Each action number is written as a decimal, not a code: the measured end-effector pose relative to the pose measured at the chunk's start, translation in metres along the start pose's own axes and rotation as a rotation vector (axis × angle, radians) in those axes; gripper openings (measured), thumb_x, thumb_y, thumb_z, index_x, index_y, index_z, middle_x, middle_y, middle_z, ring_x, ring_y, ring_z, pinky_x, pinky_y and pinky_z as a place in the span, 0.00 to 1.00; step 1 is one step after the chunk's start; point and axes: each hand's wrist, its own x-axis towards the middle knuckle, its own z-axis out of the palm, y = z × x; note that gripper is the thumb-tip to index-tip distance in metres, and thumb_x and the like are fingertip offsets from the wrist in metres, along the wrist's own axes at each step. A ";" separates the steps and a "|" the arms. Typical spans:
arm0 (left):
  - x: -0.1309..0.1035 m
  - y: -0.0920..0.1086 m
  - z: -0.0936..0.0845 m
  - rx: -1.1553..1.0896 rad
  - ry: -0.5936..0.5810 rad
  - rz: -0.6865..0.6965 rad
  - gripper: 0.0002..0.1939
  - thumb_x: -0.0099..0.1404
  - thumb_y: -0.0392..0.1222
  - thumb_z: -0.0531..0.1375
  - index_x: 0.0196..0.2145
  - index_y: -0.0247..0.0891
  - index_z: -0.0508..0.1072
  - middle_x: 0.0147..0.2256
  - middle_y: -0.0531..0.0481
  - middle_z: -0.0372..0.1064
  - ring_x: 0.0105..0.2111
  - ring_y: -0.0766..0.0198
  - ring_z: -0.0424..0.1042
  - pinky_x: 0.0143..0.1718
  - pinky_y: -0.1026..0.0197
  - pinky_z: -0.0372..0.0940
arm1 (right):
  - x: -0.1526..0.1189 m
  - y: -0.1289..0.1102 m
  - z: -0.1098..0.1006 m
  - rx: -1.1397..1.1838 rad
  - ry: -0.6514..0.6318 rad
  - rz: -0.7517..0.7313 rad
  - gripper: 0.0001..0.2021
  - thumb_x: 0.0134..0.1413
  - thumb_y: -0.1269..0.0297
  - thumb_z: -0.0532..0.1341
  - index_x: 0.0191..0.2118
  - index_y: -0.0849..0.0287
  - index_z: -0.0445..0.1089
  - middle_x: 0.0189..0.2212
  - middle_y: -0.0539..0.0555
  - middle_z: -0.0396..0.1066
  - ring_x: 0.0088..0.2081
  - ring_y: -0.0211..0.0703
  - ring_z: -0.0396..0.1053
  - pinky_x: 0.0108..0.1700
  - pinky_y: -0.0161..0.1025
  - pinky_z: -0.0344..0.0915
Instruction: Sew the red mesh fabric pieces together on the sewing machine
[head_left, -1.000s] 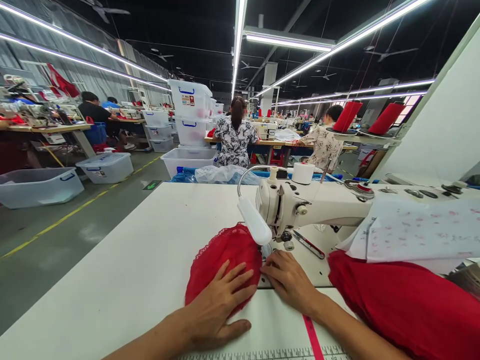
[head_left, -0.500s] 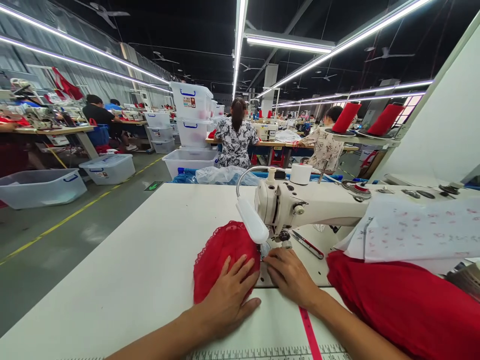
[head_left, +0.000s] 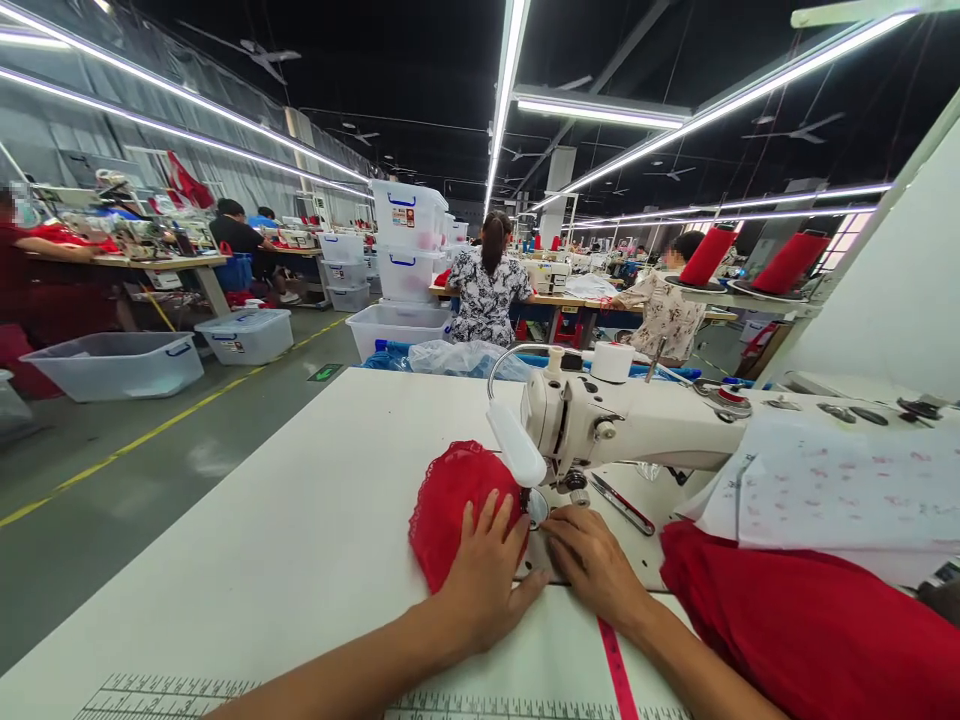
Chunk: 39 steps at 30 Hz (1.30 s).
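Observation:
Red fabric with a lace edge (head_left: 450, 500) lies on the white table, its right side at the needle area of the sewing machine (head_left: 637, 415). My left hand (head_left: 487, 570) rests flat on this fabric with its fingers spread. Just right of the needle, my right hand (head_left: 596, 560) has its fingers pressed together over the machine's plate; whatever is between the fingertips is too small to make out. The white lamp head (head_left: 517, 445) hides part of the needle area.
Dark-handled snips (head_left: 622, 504) lie behind my right hand. More red fabric (head_left: 810, 620) and a printed paper sheet (head_left: 847, 485) are at the right. A ruler strip (head_left: 510, 708) runs along the front edge. Co-workers sit beyond the table, near stacked plastic bins (head_left: 409, 240).
The view has shifted, so the machine and table appear slightly further right. The red fabric has turned and moved a little under my left hand. My right hand stays beside the needle.

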 end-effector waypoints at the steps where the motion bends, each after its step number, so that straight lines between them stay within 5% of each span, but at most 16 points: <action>1: -0.004 -0.004 -0.006 -0.007 -0.004 0.024 0.28 0.64 0.53 0.49 0.55 0.30 0.60 0.58 0.33 0.50 0.60 0.43 0.45 0.55 0.33 0.45 | 0.000 0.000 0.000 0.000 -0.003 -0.006 0.13 0.56 0.73 0.49 0.40 0.58 0.69 0.35 0.58 0.69 0.38 0.46 0.67 0.39 0.45 0.66; 7: -0.034 -0.050 -0.033 0.099 0.136 0.208 0.20 0.65 0.43 0.49 0.53 0.37 0.64 0.57 0.43 0.57 0.59 0.51 0.49 0.59 0.38 0.39 | 0.001 -0.001 0.001 0.035 0.008 -0.030 0.12 0.58 0.72 0.49 0.39 0.59 0.69 0.34 0.57 0.69 0.35 0.45 0.66 0.39 0.44 0.64; 12: -0.039 -0.056 -0.038 0.131 -0.066 0.408 0.28 0.61 0.47 0.54 0.58 0.36 0.56 0.59 0.41 0.51 0.60 0.47 0.45 0.58 0.35 0.35 | 0.003 -0.006 0.003 0.052 -0.043 -0.025 0.12 0.58 0.73 0.49 0.38 0.59 0.69 0.32 0.55 0.69 0.35 0.43 0.64 0.38 0.42 0.61; 16: -0.031 -0.048 -0.034 0.062 -0.100 0.433 0.32 0.60 0.52 0.55 0.58 0.36 0.55 0.59 0.40 0.51 0.59 0.46 0.47 0.57 0.35 0.38 | 0.004 -0.009 0.004 -0.008 -0.081 -0.057 0.12 0.57 0.74 0.51 0.41 0.59 0.68 0.33 0.56 0.68 0.36 0.45 0.62 0.39 0.43 0.60; 22: -0.023 -0.062 -0.029 0.037 0.063 0.262 0.23 0.65 0.47 0.47 0.55 0.37 0.60 0.56 0.42 0.58 0.55 0.54 0.58 0.56 0.49 0.52 | 0.003 -0.009 0.005 -0.027 -0.098 -0.052 0.12 0.56 0.76 0.50 0.41 0.61 0.68 0.33 0.56 0.67 0.36 0.44 0.62 0.39 0.43 0.59; 25: -0.012 -0.072 -0.040 0.068 0.181 -0.126 0.21 0.65 0.47 0.45 0.50 0.35 0.63 0.50 0.41 0.64 0.50 0.53 0.63 0.49 0.50 0.59 | 0.003 -0.009 0.006 -0.025 -0.070 -0.088 0.12 0.56 0.76 0.50 0.40 0.61 0.68 0.33 0.56 0.67 0.35 0.44 0.62 0.37 0.43 0.60; 28: 0.004 -0.076 -0.050 0.072 0.096 -0.435 0.18 0.57 0.52 0.54 0.37 0.33 0.67 0.38 0.38 0.68 0.40 0.47 0.67 0.38 0.50 0.62 | 0.002 -0.010 0.007 -0.046 -0.038 -0.125 0.11 0.56 0.76 0.50 0.40 0.62 0.67 0.34 0.57 0.67 0.35 0.45 0.62 0.37 0.43 0.61; 32: 0.010 -0.069 -0.049 -0.023 0.036 -0.435 0.08 0.51 0.39 0.56 0.20 0.40 0.58 0.22 0.51 0.64 0.27 0.56 0.67 0.26 0.59 0.58 | 0.002 -0.015 0.003 -0.059 -0.028 -0.208 0.11 0.55 0.75 0.50 0.43 0.63 0.65 0.39 0.60 0.67 0.39 0.47 0.62 0.41 0.47 0.61; 39: -0.010 -0.046 -0.049 -0.245 0.191 -0.408 0.07 0.53 0.31 0.47 0.23 0.42 0.51 0.20 0.59 0.57 0.21 0.67 0.59 0.23 0.66 0.55 | 0.028 -0.047 0.012 0.042 -0.223 -0.295 0.17 0.53 0.64 0.57 0.48 0.64 0.64 0.48 0.62 0.63 0.50 0.51 0.59 0.51 0.48 0.59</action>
